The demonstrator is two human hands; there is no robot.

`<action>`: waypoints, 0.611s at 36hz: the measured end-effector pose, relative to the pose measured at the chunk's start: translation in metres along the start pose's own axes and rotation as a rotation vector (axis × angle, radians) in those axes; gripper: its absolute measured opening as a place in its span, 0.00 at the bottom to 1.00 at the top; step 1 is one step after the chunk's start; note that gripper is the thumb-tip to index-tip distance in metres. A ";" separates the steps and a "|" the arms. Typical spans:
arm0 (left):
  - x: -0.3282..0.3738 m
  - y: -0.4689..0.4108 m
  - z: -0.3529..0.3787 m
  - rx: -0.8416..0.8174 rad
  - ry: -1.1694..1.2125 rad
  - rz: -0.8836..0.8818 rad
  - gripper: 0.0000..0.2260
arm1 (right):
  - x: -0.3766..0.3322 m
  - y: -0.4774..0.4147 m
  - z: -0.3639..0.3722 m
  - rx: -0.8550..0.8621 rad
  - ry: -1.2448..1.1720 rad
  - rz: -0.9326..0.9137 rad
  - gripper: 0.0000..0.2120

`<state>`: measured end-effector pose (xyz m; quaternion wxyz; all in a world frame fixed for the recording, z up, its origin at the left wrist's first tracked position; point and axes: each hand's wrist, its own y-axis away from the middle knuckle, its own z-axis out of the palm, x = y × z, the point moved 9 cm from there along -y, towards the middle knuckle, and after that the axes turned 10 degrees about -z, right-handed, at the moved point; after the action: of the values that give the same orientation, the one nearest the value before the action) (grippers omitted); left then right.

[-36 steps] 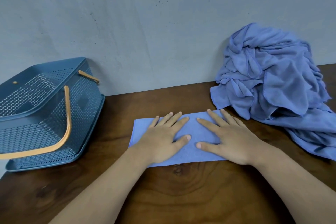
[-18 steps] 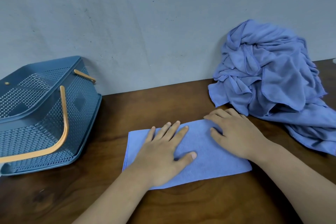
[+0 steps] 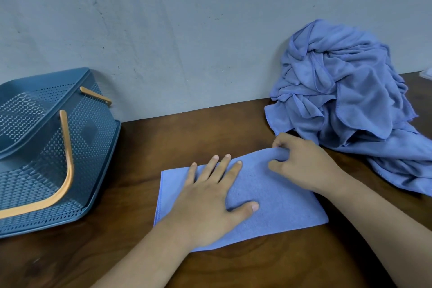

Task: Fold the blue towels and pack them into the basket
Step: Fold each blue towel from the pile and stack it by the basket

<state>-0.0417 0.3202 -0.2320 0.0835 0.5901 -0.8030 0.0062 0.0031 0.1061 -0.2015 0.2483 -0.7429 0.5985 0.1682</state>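
Dark wooden table against a plain grey wall: on my remote feed I count one folded towel, lying flat at centre near the front edge. Its long axis runs left to right, with the right end angled slightly toward the wall. The left hand lies palm down on the towel's left half, fingers straight and spread. The right hand has its fingers curled and pinches the far right corner, which is bunched up off the table. One crumpled pile of blue towels leans on the wall at right, just beside the right hand; I cannot count the towels in it. One blue perforated basket sits at left, well apart from the folded towel, with two orange handles.
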 end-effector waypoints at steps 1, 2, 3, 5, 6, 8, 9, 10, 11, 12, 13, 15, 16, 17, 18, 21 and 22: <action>0.000 0.000 0.000 0.000 0.001 -0.001 0.41 | 0.002 0.001 -0.002 -0.001 -0.071 0.011 0.09; 0.000 0.000 -0.001 -0.001 0.003 -0.004 0.41 | 0.004 0.003 -0.004 -0.012 -0.137 0.019 0.13; 0.000 0.000 -0.001 -0.004 0.008 -0.006 0.41 | 0.005 0.005 -0.005 -0.031 -0.209 0.030 0.17; 0.000 0.001 -0.001 -0.008 0.017 -0.008 0.41 | 0.008 0.012 -0.008 -0.079 -0.370 0.055 0.21; 0.000 0.001 -0.001 -0.010 0.020 -0.007 0.41 | 0.008 0.016 -0.010 -0.101 -0.427 0.058 0.23; 0.000 0.001 -0.001 -0.013 0.025 -0.008 0.42 | 0.004 0.026 -0.013 -0.136 -0.486 0.036 0.24; 0.000 0.001 -0.002 -0.015 0.025 -0.009 0.42 | 0.000 0.032 -0.013 -0.150 -0.511 0.014 0.22; -0.001 0.001 -0.002 -0.018 0.023 -0.009 0.42 | -0.003 0.037 -0.011 -0.155 -0.525 -0.004 0.20; -0.001 0.000 -0.002 -0.021 0.021 -0.008 0.42 | -0.004 0.042 -0.008 -0.153 -0.516 -0.020 0.17; -0.001 0.000 -0.002 -0.021 0.019 -0.008 0.42 | -0.004 0.046 -0.006 -0.140 -0.487 -0.025 0.15; -0.001 0.000 -0.002 -0.021 0.017 -0.007 0.43 | -0.004 0.048 -0.003 -0.120 -0.448 -0.026 0.15; -0.001 -0.001 -0.001 -0.023 0.015 -0.004 0.43 | -0.005 0.047 -0.001 -0.062 -0.404 -0.038 0.17; -0.001 0.000 -0.001 -0.022 0.016 -0.004 0.43 | -0.008 0.045 -0.002 -0.031 -0.384 -0.055 0.18; -0.001 0.000 0.000 -0.021 0.017 -0.004 0.43 | -0.011 0.042 -0.003 -0.009 -0.363 -0.075 0.20; -0.001 0.000 0.000 -0.022 0.018 -0.005 0.43 | -0.014 0.040 -0.004 0.002 -0.352 -0.090 0.22; -0.002 0.000 0.000 -0.023 0.018 -0.010 0.43 | -0.012 0.039 0.000 -0.022 -0.331 -0.096 0.26; -0.002 0.000 0.000 -0.023 0.017 -0.011 0.43 | -0.009 0.040 0.003 -0.040 -0.313 -0.086 0.27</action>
<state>-0.0411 0.3219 -0.2322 0.0969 0.5935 -0.7990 0.0016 -0.0375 0.1084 -0.2062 0.3307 -0.7374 0.5167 0.2828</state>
